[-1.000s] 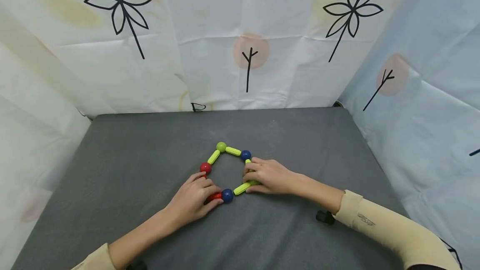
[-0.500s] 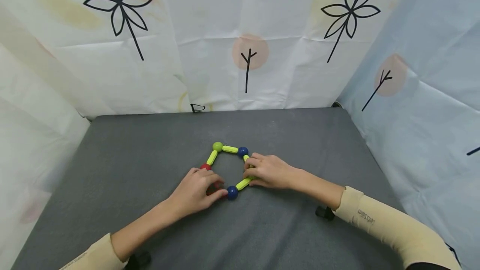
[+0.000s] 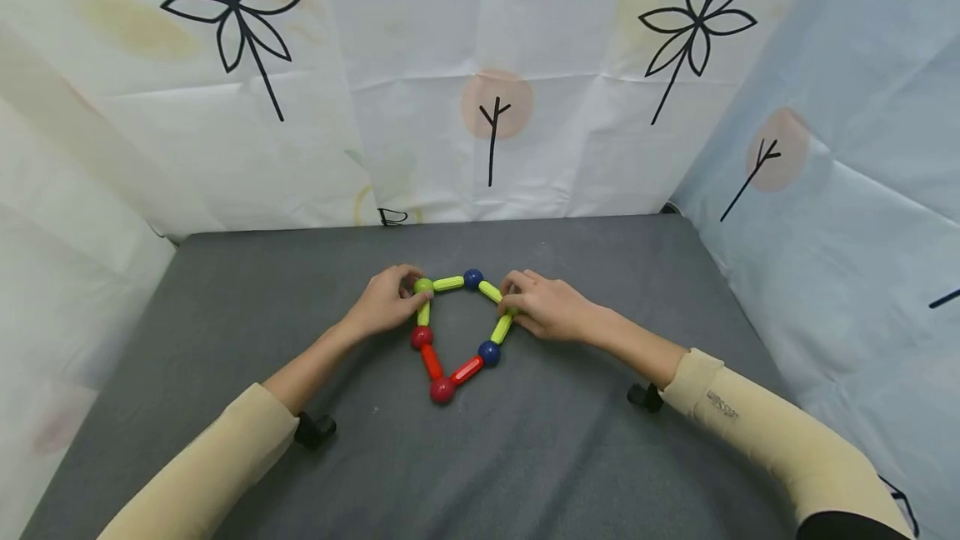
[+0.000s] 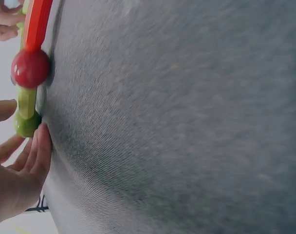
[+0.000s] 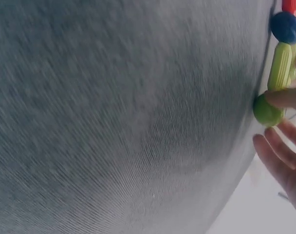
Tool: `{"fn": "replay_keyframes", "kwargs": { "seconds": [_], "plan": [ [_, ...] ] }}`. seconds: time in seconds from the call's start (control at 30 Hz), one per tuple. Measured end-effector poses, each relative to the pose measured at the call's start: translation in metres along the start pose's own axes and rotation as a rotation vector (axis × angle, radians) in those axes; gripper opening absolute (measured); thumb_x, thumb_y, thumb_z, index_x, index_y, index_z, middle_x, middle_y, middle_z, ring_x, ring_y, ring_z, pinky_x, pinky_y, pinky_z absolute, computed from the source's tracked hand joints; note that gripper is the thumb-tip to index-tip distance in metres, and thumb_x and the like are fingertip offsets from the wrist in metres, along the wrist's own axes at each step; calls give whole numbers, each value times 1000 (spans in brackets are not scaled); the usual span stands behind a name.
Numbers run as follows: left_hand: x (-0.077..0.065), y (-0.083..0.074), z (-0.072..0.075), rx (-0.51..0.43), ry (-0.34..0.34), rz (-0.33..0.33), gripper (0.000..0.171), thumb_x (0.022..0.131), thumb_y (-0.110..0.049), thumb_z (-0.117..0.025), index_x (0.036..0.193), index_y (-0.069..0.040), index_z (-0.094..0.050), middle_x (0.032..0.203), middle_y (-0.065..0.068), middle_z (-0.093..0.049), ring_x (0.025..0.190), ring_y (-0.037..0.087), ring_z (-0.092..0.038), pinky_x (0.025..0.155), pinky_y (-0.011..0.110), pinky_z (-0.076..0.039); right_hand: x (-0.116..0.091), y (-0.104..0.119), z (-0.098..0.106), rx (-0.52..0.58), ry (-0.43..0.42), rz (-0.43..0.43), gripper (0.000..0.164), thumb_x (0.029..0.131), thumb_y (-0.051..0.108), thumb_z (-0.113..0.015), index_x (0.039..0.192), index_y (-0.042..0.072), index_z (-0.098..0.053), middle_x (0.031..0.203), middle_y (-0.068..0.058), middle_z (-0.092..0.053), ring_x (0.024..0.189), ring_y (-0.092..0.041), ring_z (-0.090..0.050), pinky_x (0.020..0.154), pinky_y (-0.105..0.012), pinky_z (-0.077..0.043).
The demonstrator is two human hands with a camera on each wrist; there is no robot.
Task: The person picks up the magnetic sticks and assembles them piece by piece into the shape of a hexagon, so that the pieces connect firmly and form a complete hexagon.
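Magnetic rods and balls form a closed ring on the grey cloth. My left hand (image 3: pixel 386 300) is at its far left corner, thumb and fingers about a green ball (image 4: pixel 27 126). On the right side, my right hand (image 3: pixel 551 307) holds another green ball (image 5: pixel 266 111), mostly hidden from the head view. Between the hands, yellow-green rods (image 3: pixel 448 283) meet at a blue ball (image 3: pixel 473 278). Nearer me, red rods (image 3: pixel 467 371) join at a red ball (image 3: pixel 442 391), the ring's closest point. A second red ball (image 3: pixel 422 337) and a second blue ball (image 3: pixel 489 353) sit at the sides.
Grey cloth (image 3: pixel 300 290) covers the table around the ring. White printed sheets (image 3: pixel 420 107) rise behind it, and a bluish sheet (image 3: pixel 847 232) stands along the right side. Black wrist-camera mounts (image 3: pixel 315 432) stick out below both forearms.
The left hand has moved from the red part of the ring to the far left green ball. The ring has turned counterclockwise, its red ball now nearest me. The right hand has shifted slightly away from me.
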State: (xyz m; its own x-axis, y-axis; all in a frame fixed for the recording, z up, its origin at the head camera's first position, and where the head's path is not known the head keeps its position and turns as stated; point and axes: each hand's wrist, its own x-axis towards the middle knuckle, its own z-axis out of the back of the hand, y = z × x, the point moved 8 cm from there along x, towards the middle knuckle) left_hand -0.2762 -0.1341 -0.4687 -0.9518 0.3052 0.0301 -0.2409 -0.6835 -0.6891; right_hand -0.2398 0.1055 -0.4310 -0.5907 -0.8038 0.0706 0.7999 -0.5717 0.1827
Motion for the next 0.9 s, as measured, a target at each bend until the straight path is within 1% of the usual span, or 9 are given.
{"fn": "replay_keyframes", "kwargs": {
  "seconds": [0.13, 0.2, 0.3, 0.43, 0.53, 0.63, 0.77, 0.83, 0.9],
  "plan": [
    [9, 2, -1, 3, 16, 20, 43, 102, -28, -76, 130, 4, -70, 116, 19, -74, 96, 26, -68, 82, 35, -55, 7, -19, -2, 194, 25, -147, 22, 104, 13, -64, 124, 11, -75, 133, -11, -65, 112, -26, -67, 83, -38, -58],
    [12, 0, -3, 16, 26, 23, 44, 100, -30, -78, 128, 4, -71, 113, 19, -74, 96, 26, -66, 82, 35, -54, 12, -27, -5, 268, 37, -222, 29, 106, 21, -66, 131, 8, -68, 132, -12, -67, 111, -26, -69, 91, -42, -59],
    [15, -4, -6, 21, 35, 22, 41, 98, -28, -79, 126, 2, -73, 111, 18, -73, 94, 26, -64, 79, 34, -51, 20, -34, -9, 325, 67, -314, 47, 105, 31, -73, 140, 5, -59, 126, -13, -71, 108, -24, -71, 93, -41, -59],
    [18, -7, -8, -1, 28, 16, 34, 97, -22, -78, 125, -2, -76, 111, 17, -74, 94, 25, -63, 77, 31, -49, 31, -36, -14, 322, 123, -351, 48, 103, 26, -75, 140, 0, -59, 105, -11, -73, 85, -16, -68, 76, -29, -55],
    [19, -7, -9, -8, 15, 8, 33, 97, -19, -78, 125, -3, -77, 110, 15, -73, 92, 22, -63, 75, 29, -49, 37, -37, -15, 293, 159, -354, 41, 103, 22, -73, 134, -3, -62, 87, -5, -67, 72, -11, -60, 65, -22, -48],
    [21, -8, -10, -22, 2, -1, 34, 99, -19, -78, 129, -3, -76, 108, 14, -72, 85, 19, -63, 70, 26, -49, 40, -39, -17, 269, 174, -372, 33, 102, 20, -72, 126, -2, -66, 75, 1, -57, 65, -9, -53, 60, -20, -42],
    [24, -10, -10, -7, -2, -15, 44, 100, -24, -80, 136, -1, -72, 109, 16, -72, 83, 21, -66, 69, 29, -53, 39, -43, -17, 245, 179, -412, 22, 100, 19, -72, 113, 1, -68, 71, 4, -50, 63, -9, -48, 59, -21, -38],
    [24, -11, -11, 38, 20, 1, 54, 98, -30, -83, 140, 0, -68, 116, 17, -71, 94, 24, -66, 78, 33, -54, 36, -43, -17, 232, 177, -428, 21, 100, 20, -72, 109, 2, -68, 71, 1, -52, 63, -10, -49, 59, -22, -38],
    [22, -12, -13, 77, 55, 23, 65, 94, -36, -85, 144, 0, -63, 122, 19, -69, 105, 28, -64, 87, 39, -54, 33, -42, -13, 195, 155, -428, 25, 100, 23, -74, 114, 4, -67, 79, -2, -58, 66, -12, -52, 59, -23, -39]
  ]
}}
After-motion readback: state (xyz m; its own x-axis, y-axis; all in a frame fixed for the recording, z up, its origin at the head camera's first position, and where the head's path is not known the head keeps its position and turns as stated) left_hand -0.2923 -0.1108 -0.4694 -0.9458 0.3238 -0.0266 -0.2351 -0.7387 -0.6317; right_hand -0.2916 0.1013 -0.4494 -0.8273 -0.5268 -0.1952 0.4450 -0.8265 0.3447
